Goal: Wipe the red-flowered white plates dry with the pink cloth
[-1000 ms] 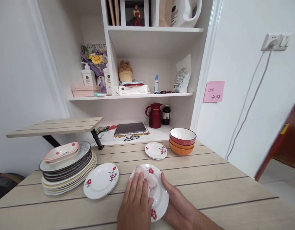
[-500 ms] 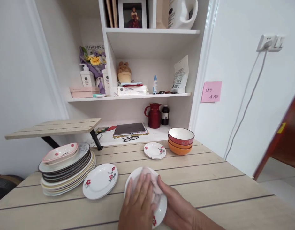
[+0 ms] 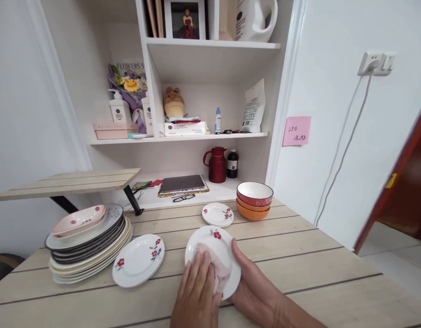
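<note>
My right hand (image 3: 254,287) grips a small white plate (image 3: 233,277) with red flowers by its right edge, thumb on the rim and fingers beneath. The plate is raised above the table and tilted. With its fingers stretched out together, my left hand (image 3: 196,291) presses a thin, pale pink cloth (image 3: 219,264) against the plate's face. Part of the cloth is hidden under those fingers. To the left of my hands lie stacked matching plates (image 3: 137,260). Beyond the held plate sit smaller flowered plates (image 3: 218,214), beside nested red and orange bowls (image 3: 254,201).
A tall stack of plates (image 3: 87,253), topped by a pink-rimmed dish (image 3: 79,219), stands at the left of the wooden table (image 3: 299,259). Behind it is a raised wooden stand (image 3: 74,181). A laptop (image 3: 182,183), glasses (image 3: 183,198) and red jug (image 3: 217,165) occupy the low shelf.
The held plate has shifted up and away from me and turned, so a red flower now shows at its far edge. My left hand and the cloth have slid lower across its face.
</note>
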`<state>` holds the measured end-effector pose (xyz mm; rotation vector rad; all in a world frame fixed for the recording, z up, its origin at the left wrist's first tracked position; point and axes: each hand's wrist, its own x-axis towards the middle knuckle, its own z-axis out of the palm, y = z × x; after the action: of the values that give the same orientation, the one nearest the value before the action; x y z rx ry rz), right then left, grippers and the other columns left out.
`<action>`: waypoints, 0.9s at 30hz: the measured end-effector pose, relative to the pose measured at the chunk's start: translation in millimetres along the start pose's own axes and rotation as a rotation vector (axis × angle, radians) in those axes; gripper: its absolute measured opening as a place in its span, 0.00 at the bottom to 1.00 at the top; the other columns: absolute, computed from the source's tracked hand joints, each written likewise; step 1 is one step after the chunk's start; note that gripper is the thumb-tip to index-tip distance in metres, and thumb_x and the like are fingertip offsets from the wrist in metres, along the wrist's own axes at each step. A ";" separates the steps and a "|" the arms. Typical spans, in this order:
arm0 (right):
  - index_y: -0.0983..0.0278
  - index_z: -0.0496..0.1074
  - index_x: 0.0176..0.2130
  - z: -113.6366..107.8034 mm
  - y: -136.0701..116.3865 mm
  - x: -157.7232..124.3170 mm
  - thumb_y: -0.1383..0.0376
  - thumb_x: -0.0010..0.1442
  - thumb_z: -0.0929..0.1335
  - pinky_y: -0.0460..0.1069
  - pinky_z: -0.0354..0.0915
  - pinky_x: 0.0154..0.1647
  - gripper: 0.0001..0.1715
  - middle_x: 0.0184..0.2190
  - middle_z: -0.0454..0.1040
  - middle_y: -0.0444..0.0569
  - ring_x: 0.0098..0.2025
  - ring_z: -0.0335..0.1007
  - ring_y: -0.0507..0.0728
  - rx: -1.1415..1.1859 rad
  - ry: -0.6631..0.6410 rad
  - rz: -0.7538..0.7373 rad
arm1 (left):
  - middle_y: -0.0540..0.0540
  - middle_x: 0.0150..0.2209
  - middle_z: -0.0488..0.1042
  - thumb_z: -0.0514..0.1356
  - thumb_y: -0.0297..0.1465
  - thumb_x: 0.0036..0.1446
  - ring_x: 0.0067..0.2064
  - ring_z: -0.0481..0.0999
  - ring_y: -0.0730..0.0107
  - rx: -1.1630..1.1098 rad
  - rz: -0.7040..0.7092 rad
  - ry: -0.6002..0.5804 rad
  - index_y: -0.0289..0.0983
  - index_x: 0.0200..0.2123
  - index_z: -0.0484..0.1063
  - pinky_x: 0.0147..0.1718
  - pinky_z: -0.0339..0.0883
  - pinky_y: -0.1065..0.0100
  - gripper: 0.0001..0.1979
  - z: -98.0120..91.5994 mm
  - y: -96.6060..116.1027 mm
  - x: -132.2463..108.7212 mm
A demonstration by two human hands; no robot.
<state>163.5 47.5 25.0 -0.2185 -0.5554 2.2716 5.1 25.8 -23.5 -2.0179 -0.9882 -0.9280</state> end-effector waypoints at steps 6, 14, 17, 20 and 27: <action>0.70 0.66 0.58 5.5 12.6 1.4 0.46 0.65 0.57 0.53 0.57 0.58 0.37 0.50 0.75 0.59 0.53 0.70 0.60 -0.041 -0.004 0.052 | 0.34 0.65 0.58 0.44 0.31 0.65 0.65 0.57 0.52 -0.109 -0.127 -0.143 0.31 0.67 0.46 0.50 0.70 0.53 0.28 -0.3 0.5 -1.9; 0.73 0.70 0.53 2.5 9.0 -0.2 0.40 0.60 0.58 0.54 0.57 0.58 0.43 0.46 0.77 0.60 0.51 0.71 0.61 0.033 0.034 0.080 | 0.39 0.63 0.62 0.40 0.45 0.66 0.67 0.52 0.55 -0.153 0.113 -0.138 0.29 0.66 0.47 0.54 0.65 0.58 0.33 -4.0 0.6 9.2; 0.74 0.72 0.49 1.5 1.6 -0.4 0.38 0.57 0.60 0.56 0.59 0.57 0.45 0.42 0.78 0.62 0.50 0.72 0.63 0.054 0.090 0.090 | 0.45 0.63 0.63 0.43 0.43 0.66 0.65 0.57 0.61 -0.165 0.227 -0.171 0.34 0.65 0.52 0.53 0.65 0.61 0.30 -6.3 1.0 11.4; 0.74 0.72 0.50 0.7 -9.1 -1.2 0.37 0.55 0.61 0.58 0.60 0.56 0.46 0.42 0.78 0.62 0.49 0.72 0.64 0.058 0.103 0.079 | 0.51 0.62 0.64 0.48 0.41 0.65 0.62 0.62 0.66 -0.088 0.262 -0.152 0.38 0.60 0.62 0.54 0.63 0.65 0.24 -12.2 2.1 17.1; 0.70 0.66 0.57 1.4 -21.5 -3.3 0.40 0.60 0.59 0.57 0.57 0.58 0.43 0.50 0.75 0.60 0.53 0.69 0.62 0.037 0.022 -0.033 | 0.51 0.58 0.70 0.50 0.33 0.65 0.60 0.65 0.69 0.089 0.131 -0.063 0.40 0.53 0.70 0.62 0.52 0.64 0.17 -25.6 -13.2 22.9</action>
<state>179.3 57.7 36.0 -0.2144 -0.5020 2.2428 -3.2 18.9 11.8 -2.0211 -0.9028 -0.7430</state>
